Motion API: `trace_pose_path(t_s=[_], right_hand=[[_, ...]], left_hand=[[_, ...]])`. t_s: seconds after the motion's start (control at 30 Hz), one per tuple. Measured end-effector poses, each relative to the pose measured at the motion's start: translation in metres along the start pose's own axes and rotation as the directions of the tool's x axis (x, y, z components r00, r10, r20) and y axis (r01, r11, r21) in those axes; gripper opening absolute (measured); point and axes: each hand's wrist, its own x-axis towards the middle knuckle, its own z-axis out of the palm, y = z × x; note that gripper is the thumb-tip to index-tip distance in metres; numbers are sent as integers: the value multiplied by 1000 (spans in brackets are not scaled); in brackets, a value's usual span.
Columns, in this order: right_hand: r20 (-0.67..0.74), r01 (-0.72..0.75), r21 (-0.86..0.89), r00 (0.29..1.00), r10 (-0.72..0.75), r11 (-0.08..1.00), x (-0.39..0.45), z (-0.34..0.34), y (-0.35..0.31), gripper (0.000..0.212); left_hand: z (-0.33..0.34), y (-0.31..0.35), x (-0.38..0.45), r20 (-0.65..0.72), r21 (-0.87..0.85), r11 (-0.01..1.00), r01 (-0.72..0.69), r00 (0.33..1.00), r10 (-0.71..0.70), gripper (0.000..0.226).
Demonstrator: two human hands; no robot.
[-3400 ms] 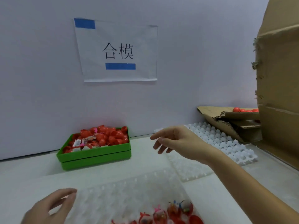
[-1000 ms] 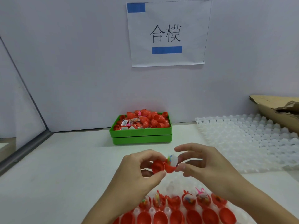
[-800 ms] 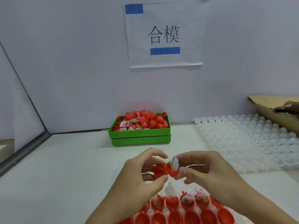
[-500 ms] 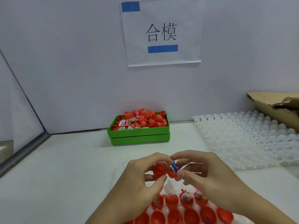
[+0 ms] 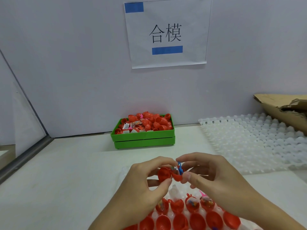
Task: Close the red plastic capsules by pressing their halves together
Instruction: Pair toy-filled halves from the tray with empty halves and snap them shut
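Both hands hold one open red capsule above the near tray. My left hand (image 5: 141, 181) pinches the empty red half (image 5: 164, 174) between thumb and fingers. My right hand (image 5: 214, 178) pinches the other red half (image 5: 177, 177), which has a blue toy and a paper slip sticking out of it. The two halves touch at their edges and stay open. Below them, a clear dimpled tray (image 5: 174, 191) holds several open red capsule halves (image 5: 181, 219), some with small toys inside.
A green bin (image 5: 143, 140) heaped with red capsule halves stands against the back wall. A second clear dimpled tray (image 5: 252, 143) lies to the right, with torn cardboard (image 5: 282, 107) over its far corner. A paper sign (image 5: 166, 33) hangs on the wall.
One second ago the halves were spread with the white slip showing. My hands have since drawn them closer together, and the blue toy now pokes out at the top.
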Motion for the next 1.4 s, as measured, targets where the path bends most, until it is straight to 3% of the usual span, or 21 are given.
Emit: trace_pose_path(t_s=[0.2, 0.47, 0.97, 1.23, 1.4], right_hand=[[-70, -17, 10, 997, 18, 1000, -1, 5, 1, 11], [-60, -48, 26, 997, 49, 999, -1, 5, -2, 8], [-88, -62, 21, 994, 63, 998, -1, 8, -4, 16], [-82, -53, 40, 995, 56, 998, -2, 7, -3, 9], [-83, -59, 38, 995, 62, 998, -1, 6, -3, 17]], left_hand=[[3, 0, -1, 29, -2, 1000, -20, 999, 20, 60], [2, -2, 0, 26, -33, 999, -22, 999, 23, 31], [2, -2, -1, 26, -21, 1000, 8, 1000, -8, 34], [0, 2, -1, 62, 15, 999, -28, 998, 27, 53], [1, -1, -1, 54, -4, 1000, -27, 998, 27, 39]])
